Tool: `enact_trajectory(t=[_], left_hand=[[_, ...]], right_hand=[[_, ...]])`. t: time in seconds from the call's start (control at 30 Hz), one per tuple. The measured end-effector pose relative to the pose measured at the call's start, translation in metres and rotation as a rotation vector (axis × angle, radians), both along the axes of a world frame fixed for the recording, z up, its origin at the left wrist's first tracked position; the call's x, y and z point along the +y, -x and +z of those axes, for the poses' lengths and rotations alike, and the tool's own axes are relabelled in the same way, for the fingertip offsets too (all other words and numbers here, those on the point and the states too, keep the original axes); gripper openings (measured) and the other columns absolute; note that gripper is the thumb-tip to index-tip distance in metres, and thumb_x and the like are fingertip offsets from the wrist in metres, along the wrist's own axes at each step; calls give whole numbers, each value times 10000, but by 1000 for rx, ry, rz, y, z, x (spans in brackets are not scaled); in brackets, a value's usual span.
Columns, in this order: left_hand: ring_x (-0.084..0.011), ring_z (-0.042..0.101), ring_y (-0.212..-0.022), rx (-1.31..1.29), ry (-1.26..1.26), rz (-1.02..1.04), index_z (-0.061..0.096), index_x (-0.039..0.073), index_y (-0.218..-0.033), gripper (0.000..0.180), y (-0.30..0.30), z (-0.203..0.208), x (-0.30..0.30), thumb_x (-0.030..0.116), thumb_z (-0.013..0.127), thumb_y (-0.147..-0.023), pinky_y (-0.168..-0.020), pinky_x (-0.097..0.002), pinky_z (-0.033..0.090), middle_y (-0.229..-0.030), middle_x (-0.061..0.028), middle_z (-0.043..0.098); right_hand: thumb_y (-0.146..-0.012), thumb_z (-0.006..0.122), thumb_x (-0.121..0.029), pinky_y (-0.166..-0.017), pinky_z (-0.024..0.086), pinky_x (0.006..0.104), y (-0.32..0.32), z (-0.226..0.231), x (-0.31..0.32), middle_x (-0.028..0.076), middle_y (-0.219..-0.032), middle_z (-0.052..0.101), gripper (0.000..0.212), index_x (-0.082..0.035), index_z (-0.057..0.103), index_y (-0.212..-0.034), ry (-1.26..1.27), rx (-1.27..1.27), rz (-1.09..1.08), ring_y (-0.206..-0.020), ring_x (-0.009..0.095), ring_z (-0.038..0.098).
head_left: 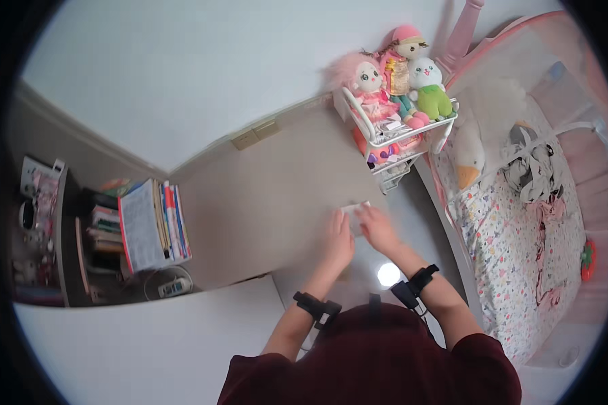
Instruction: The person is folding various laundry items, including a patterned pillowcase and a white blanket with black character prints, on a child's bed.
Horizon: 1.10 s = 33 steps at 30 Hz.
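Note:
Between my two hands is a small white flat piece point(357, 225), like a folded wipe or cloth; motion blur hides its exact kind. My left hand point(340, 244) has its fingers closed on the piece's left edge. At the opposite edge, the fingers of my right hand point(377, 227) grip it too. Both hands are over the right end of a grey-beige desk top point(263, 196), near its edge. A black band with a small device is strapped round each wrist.
Upright books point(172, 223) and a white handheld device point(174, 287) sit at the desk's left, beside a shelf. A white rack point(402, 138) holding dolls stands at the far right. Right of it is a bed point(493, 250) with floral bedding and netting. A wall socket point(255, 135) is behind.

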State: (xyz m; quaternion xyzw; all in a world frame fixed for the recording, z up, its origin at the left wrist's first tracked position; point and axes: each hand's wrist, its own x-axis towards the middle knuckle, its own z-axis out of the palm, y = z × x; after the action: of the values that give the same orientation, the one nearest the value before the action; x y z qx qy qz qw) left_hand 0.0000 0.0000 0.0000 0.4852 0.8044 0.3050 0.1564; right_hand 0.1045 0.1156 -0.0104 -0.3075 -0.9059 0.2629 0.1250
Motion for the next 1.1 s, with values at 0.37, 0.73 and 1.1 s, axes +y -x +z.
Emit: enact_trajectory(t=[0.37, 0.73, 1.1], left_hand=[[-304, 425, -1134, -25, 187, -248, 466, 32, -1157, 417, 70, 1, 59, 121, 539, -757, -990, -471, 250, -1229, -149, 454], [-213, 534, -1007, -702, -50, -617, 495, 10, -1100, 253, -48, 95, 135, 135, 471, -882, -879, -319, 392, -1059, -128, 563], [-179, 602, -856, -738, -669, -1868, 645, 118, -914, 194, -286, 334, 123, 93, 542, -752, -753, -329, 459, -981, -49, 626]], right_hand=[[-686, 587, -59, -954, 369, 377, 55, -10, 40, 140, -1241, 460, 363, -47, 553, -1048, 37, 42, 189, -1144, 304, 438], [-748, 532, -42, -802, 462, 367, -118, 30, 30, 139, -1192, 498, 221, -67, 598, -957, 108, 214, -402, -963, 295, 550], [-819, 485, -96, -782, 462, 371, -418, 16, -57, 118, -1081, 557, 189, -66, 585, -976, 108, 151, -930, -935, 304, 553]])
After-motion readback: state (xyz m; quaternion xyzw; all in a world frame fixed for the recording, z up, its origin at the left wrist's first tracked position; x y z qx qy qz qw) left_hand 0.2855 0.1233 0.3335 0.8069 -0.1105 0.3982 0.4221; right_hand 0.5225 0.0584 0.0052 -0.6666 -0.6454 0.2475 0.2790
